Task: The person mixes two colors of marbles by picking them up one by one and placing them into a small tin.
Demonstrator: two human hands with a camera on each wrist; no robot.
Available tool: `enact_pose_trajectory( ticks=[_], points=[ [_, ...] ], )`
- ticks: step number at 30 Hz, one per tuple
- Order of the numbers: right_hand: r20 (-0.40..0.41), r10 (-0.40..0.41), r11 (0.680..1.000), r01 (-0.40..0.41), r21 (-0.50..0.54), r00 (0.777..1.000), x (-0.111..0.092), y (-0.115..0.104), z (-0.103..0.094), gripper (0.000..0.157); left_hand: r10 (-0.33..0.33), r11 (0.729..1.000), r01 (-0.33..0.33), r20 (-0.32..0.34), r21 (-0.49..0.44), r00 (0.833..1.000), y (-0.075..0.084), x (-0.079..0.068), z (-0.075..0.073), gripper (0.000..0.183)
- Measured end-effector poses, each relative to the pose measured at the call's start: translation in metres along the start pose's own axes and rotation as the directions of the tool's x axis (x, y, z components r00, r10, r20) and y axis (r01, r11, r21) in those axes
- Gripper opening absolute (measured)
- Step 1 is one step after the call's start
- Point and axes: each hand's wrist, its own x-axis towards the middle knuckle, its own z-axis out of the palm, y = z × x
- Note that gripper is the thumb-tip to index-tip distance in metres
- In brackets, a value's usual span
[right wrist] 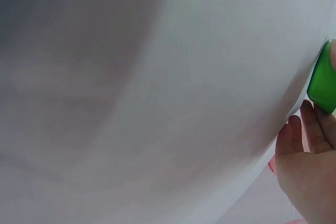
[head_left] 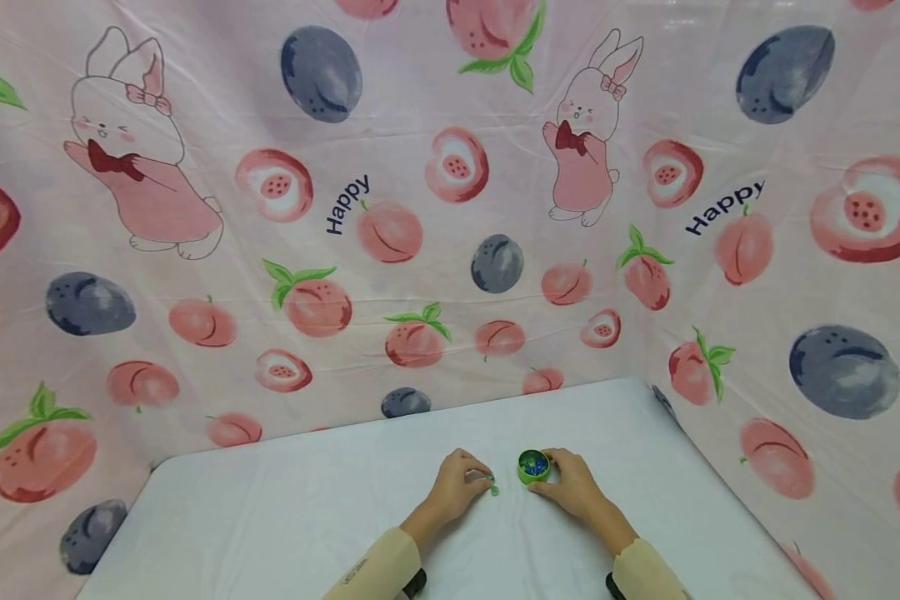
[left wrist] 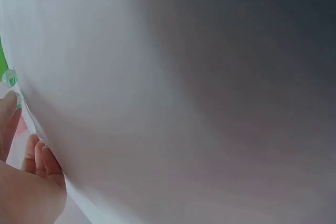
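My right hand [head_left: 572,482] grips a small round green cup [head_left: 522,477], thumb on the near side and fingers on the far side. Dark blue and green glassy marbles [head_left: 534,463] fill the inside of it. The cup's green side also shows at the right edge of the right wrist view. To the left of the cup, my left hand [head_left: 456,485] pinches a clear green marble [left wrist: 19,101] at its fingertips, mostly hidden by a finger. A second clear green marble [head_left: 494,491] lies on the table just beside those fingertips.
A white cloth covers the table [head_left: 285,517]. Behind it and along the right side hangs a pink curtain [head_left: 217,275] printed with fruit and rabbits. Beige sleeves [head_left: 382,567] cover both forearms, with dark bands at the wrists.
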Motion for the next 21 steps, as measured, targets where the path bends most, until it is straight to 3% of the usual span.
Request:
enact_pose_trajectory(
  ticks=[6, 21],
  points=[
    [-0.005, -0.015, 1.000, 0.015, -0.006, 1.000, 0.000, 0.000, 0.001, 0.056, 0.010, 1.000, -0.010, -0.018, -0.006, 1.000, 0.004, 0.001, -0.001, 0.012],
    [-0.006, -0.020, 1.000, 0.020, -0.009, 1.000, 0.001, 0.004, 0.002, 0.056, 0.045, 0.999, -0.046, -0.026, -0.018, 0.999, 0.024, 0.022, 0.008, 0.011]
  ],
)
